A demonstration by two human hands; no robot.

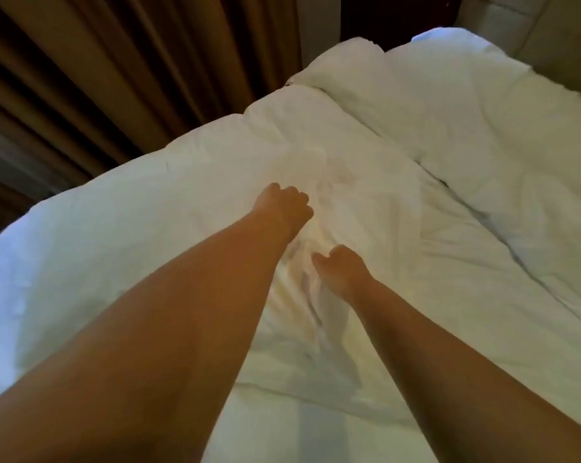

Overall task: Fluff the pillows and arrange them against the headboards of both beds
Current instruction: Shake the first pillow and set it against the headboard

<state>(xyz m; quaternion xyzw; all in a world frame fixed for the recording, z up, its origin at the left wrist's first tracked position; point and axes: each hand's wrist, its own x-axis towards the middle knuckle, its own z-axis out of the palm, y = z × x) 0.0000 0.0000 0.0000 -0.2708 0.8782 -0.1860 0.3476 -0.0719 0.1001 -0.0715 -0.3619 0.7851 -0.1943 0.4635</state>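
A large white pillow (142, 235) lies across the bed in front of me, its cover creased in the middle. My left hand (284, 208) rests on its centre with the fingers curled into the fabric. My right hand (344, 274) sits just nearer, fingers also curled, bunching the wrinkled cover. A second white pillow (426, 108) lies beyond and to the right, touching the first one and lying along the beige padded headboard (556, 35).
Brown pleated curtains (98, 68) hang along the far left side of the bed. A dark gap (392, 18) shows between curtain and headboard. White bed sheet (316, 429) shows at the bottom between my forearms.
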